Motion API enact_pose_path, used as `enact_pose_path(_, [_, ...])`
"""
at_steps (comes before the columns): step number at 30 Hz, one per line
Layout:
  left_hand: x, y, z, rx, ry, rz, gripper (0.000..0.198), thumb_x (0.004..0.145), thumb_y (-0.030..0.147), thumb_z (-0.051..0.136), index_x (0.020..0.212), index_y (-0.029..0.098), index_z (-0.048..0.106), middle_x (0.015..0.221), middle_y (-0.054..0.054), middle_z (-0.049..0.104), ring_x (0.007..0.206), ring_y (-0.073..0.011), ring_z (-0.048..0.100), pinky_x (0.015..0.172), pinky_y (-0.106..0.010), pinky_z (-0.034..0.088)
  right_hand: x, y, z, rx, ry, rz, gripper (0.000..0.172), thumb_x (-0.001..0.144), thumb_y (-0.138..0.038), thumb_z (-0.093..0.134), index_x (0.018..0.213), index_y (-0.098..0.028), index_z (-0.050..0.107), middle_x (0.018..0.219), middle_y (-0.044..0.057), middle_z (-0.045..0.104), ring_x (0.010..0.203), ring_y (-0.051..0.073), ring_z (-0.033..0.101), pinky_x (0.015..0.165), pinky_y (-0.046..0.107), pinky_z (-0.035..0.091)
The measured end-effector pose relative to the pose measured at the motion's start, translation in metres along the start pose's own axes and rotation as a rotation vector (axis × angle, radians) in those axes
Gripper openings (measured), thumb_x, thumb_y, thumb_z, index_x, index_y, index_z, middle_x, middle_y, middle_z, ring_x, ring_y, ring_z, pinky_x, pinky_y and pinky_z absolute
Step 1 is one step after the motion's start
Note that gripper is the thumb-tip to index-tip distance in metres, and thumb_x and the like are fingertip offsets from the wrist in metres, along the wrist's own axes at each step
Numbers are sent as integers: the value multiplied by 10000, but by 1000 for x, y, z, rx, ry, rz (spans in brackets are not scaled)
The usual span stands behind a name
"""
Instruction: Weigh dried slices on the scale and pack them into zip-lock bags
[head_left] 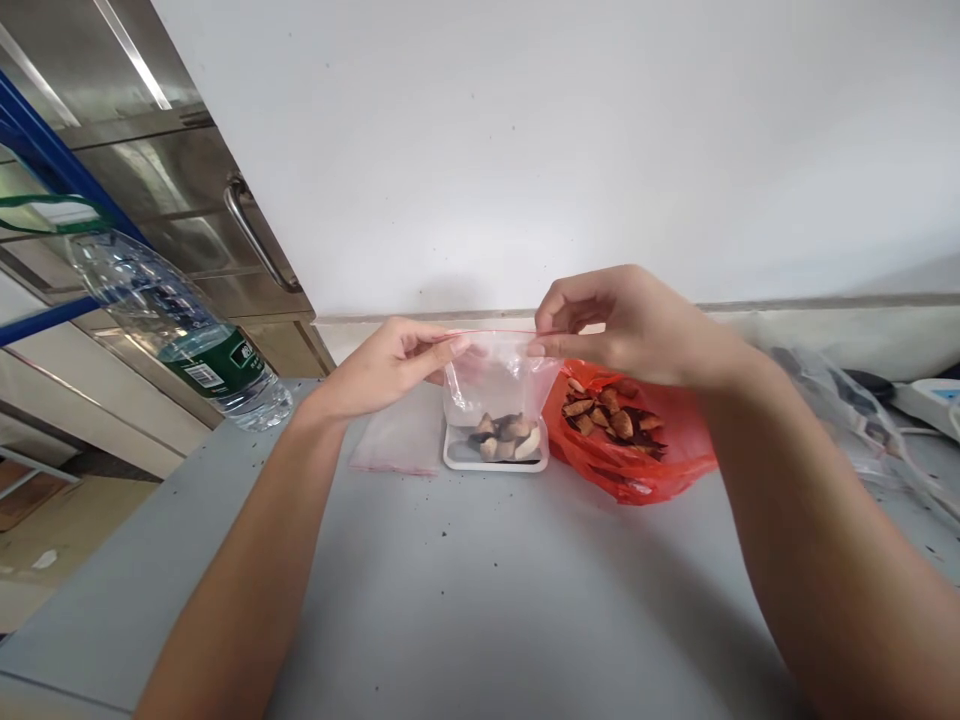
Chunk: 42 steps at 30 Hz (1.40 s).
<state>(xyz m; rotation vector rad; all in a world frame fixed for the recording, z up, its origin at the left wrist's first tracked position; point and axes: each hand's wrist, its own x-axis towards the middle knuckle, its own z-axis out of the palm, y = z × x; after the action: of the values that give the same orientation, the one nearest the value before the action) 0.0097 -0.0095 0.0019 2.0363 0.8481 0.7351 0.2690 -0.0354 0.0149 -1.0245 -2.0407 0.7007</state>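
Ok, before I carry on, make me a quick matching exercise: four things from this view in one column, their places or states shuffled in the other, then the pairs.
Things
1. clear bag
2. tray
3. red bag
4. bottle

Places or states
A. open, with brown pieces inside
B. at the far left, green-labelled
C. held near its top edge by the left hand and right hand
D. white-rimmed, below both hands

Pairs: 1-C, 2-D, 3-A, 4-B
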Motion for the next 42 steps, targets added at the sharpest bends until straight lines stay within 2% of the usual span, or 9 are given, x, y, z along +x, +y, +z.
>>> enact_pose_path(5, [0,4,0,38,136,62,379,890,559,774,944,194,864,865,-83,836,836,-248,798,751,-332,676,-3,8,-9,130,0,60,308,735,-498,879,831,-251,722,617,-11,674,543,149,548,520,322,412])
enact_pose_path(9, [0,1,1,22,208,51,385,855,565,808,941,195,869,847,-81,832,837,-252,799,710,-324,680,-3,8,-10,159,-60,86,304,749,-492,867,675,-236,720,638,22,683,611,178,604,579,351,461])
enact_pose_path(14, [0,1,3,54,350,93,288,830,470,852,861,183,847,814,-61,818,797,-228,787,718,-318,675,-4,9,-8,232,79,93,256,732,-337,855,575,-243,675,619,17,635,601,171,556,603,369,454])
enact_pose_path(21, [-2,6,8,81,353,223,191,884,316,746,740,196,781,718,-28,778,673,-169,741,637,-274,623,-1,9,-4,189,-93,56,275,740,-414,857,636,-209,705,571,-24,568,543,110,441,501,298,342])
enact_pose_path(23, [-2,6,10,75,342,223,158,876,317,745,788,198,798,755,-33,794,692,-176,748,623,-270,611,0,9,-2,184,-87,30,306,760,-428,838,598,-209,700,533,-29,539,517,103,421,489,298,321])
enact_pose_path(27, [0,6,16,173,310,194,210,895,381,745,810,191,775,790,-43,796,763,-202,766,684,-277,600,1,11,2,171,-71,31,327,758,-464,838,594,-206,722,524,-8,581,513,120,472,488,302,350])
enact_pose_path(33, [4,2,22,249,401,198,312,933,471,706,799,189,687,774,-40,751,736,-191,743,660,-265,571,4,8,10,161,-56,-8,291,769,-485,842,721,-212,757,648,15,674,592,146,548,545,307,426])
enact_pose_path(39, [2,2,20,140,359,199,303,876,464,775,818,167,776,816,-70,801,763,-210,765,700,-286,611,2,8,12,154,-23,-31,336,825,-413,798,616,-223,615,572,-32,528,543,110,440,523,290,342])
enact_pose_path(42, [2,1,19,79,333,205,259,878,412,781,800,167,759,768,-60,790,717,-202,761,677,-286,615,1,5,13,181,-62,-3,325,838,-386,785,618,-216,616,575,-30,529,546,110,437,523,288,331])
